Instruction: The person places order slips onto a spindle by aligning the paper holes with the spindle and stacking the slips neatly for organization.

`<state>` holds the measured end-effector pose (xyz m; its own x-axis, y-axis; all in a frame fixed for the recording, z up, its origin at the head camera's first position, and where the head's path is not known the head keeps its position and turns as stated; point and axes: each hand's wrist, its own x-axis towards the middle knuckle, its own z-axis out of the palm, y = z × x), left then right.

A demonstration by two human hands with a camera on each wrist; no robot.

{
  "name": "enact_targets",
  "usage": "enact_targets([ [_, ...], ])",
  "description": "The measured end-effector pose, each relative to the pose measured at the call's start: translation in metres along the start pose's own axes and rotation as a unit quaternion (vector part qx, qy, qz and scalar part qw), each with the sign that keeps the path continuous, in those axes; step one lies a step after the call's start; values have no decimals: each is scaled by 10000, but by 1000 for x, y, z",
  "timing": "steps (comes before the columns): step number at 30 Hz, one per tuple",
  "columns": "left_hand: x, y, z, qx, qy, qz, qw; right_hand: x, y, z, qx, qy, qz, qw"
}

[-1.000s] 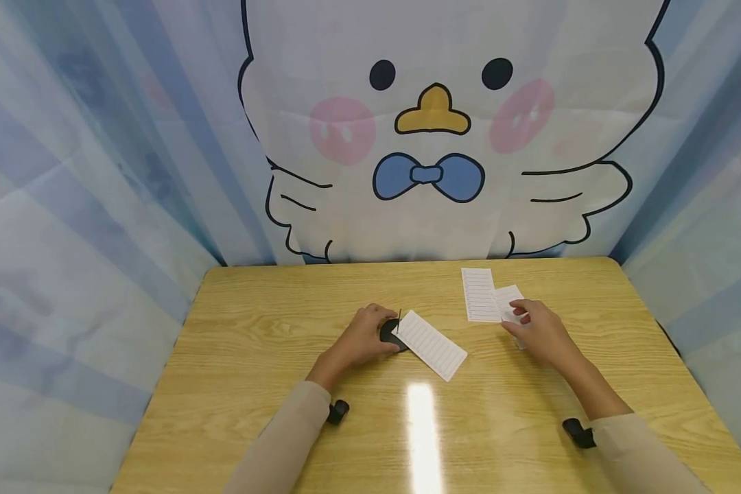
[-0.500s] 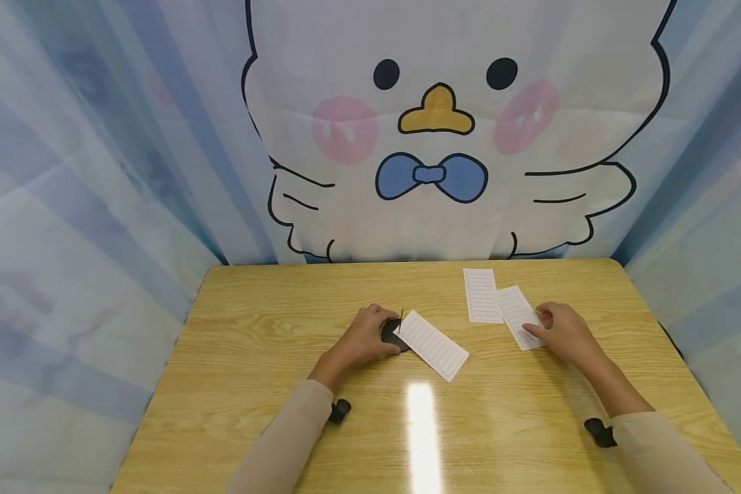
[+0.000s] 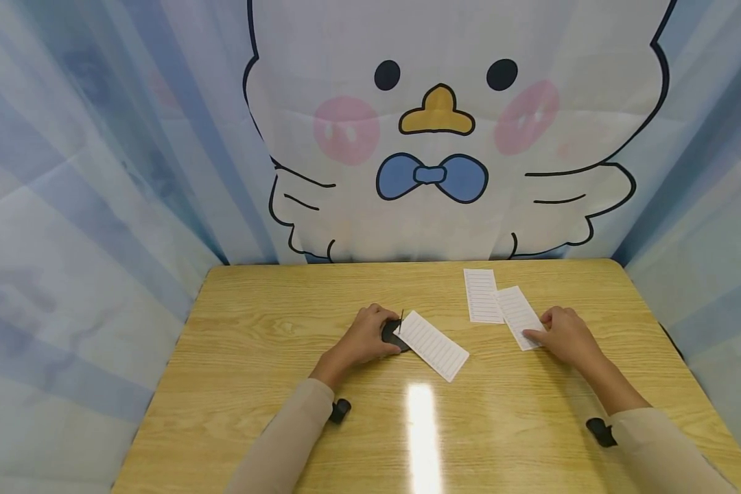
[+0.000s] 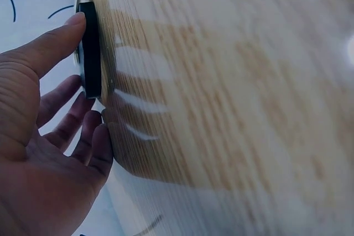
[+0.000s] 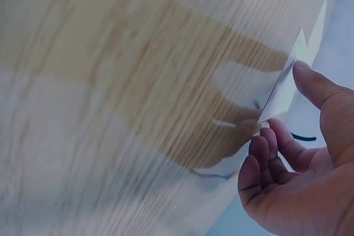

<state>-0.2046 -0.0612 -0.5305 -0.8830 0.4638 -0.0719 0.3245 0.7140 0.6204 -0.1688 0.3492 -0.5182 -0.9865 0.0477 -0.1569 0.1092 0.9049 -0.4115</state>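
Note:
In the head view my left hand (image 3: pixel 369 335) grips the round black base of a bill spike (image 3: pixel 390 331) between thumb and fingers, and its thin spike stands upright. A lined white paper slip (image 3: pixel 433 346) lies slantwise with its upper left corner at the spike. The black base (image 4: pixel 90 53) shows edge-on in the left wrist view, the thumb on its rim. My right hand (image 3: pixel 567 335) pinches the right edge of a second lined slip (image 3: pixel 520 318). Seen from the right wrist, the thumb rests on that slip (image 5: pixel 283 89) and the fingers curl at its lower edge.
A third lined slip (image 3: pixel 484 296) lies farther back, its lower right side meeting the second one. All stand on a wood-grain table (image 3: pixel 253 384) with a bright light reflection. Behind its far edge hangs a cartoon-printed curtain (image 3: pixel 432 226); more curtains flank both sides.
My right hand has drawn back to the right, uncovering the second slip, and its fingers have closed on that slip's right edge. The left hand and bill spike have stayed put.

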Motion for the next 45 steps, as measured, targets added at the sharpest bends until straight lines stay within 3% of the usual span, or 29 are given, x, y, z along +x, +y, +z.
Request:
enact_targets([
  [18, 1, -2, 0, -51, -80, -43, 9999, 3, -9, 0, 444, -359, 232, 9981],
  [26, 1, -4, 1, -64, -54, -31, 10000, 5, -8, 0, 421, -242, 85, 9988],
  [34, 0, -4, 1, -78, -55, -14, 10000, 4, -10, 1, 694, -331, 393, 9963],
  [45, 2, -3, 2, -144, -54, -64, 9999, 0, -2, 2, 685, 112, -108, 9975],
])
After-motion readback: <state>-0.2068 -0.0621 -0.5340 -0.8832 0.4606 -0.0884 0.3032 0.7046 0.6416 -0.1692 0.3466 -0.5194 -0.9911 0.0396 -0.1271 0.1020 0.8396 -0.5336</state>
